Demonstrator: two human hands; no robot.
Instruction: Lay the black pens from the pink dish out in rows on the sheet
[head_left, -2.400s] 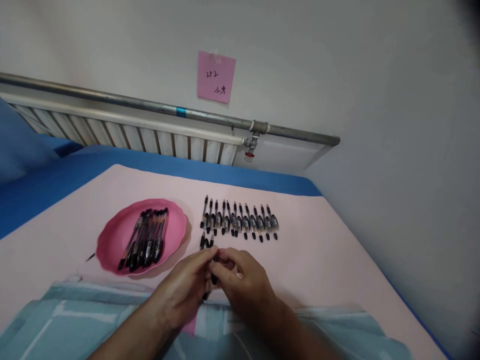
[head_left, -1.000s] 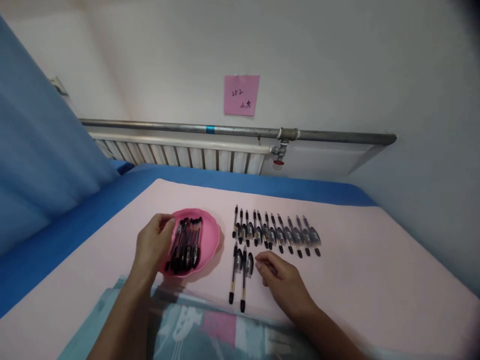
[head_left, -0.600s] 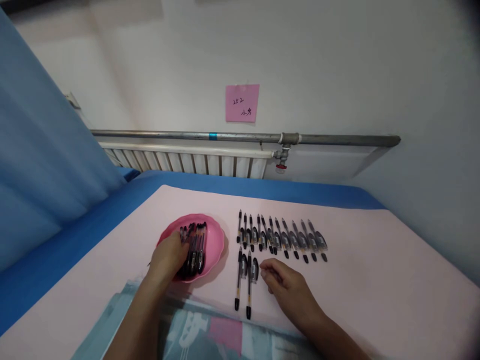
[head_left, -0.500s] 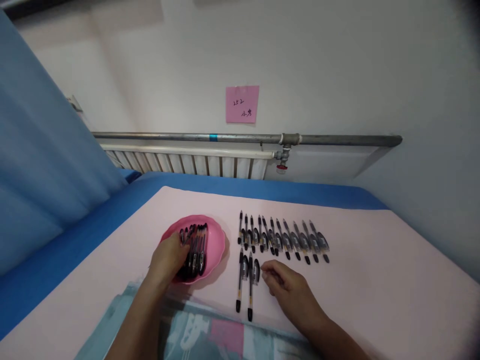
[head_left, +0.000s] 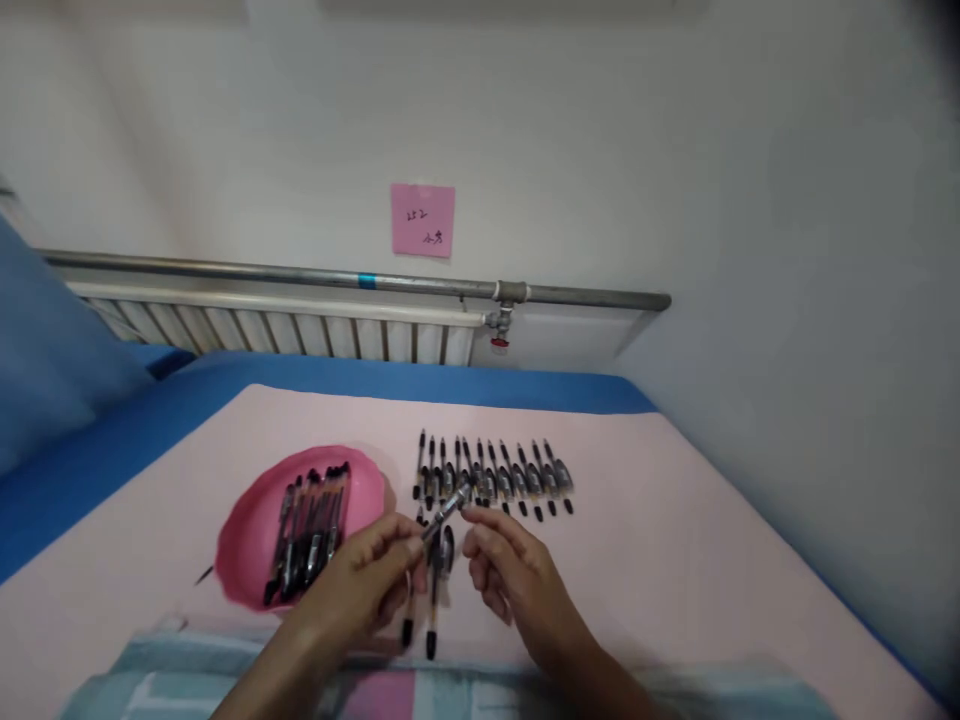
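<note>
Cradling black pens, the pink bowl sits near; left hand pinches another pen (tilted, this one!), right hand loosely curled, half-spread, just beside it.

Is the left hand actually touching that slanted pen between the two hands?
Touching. The head view shows the pen with its lower end pinched in the left hand.
</note>
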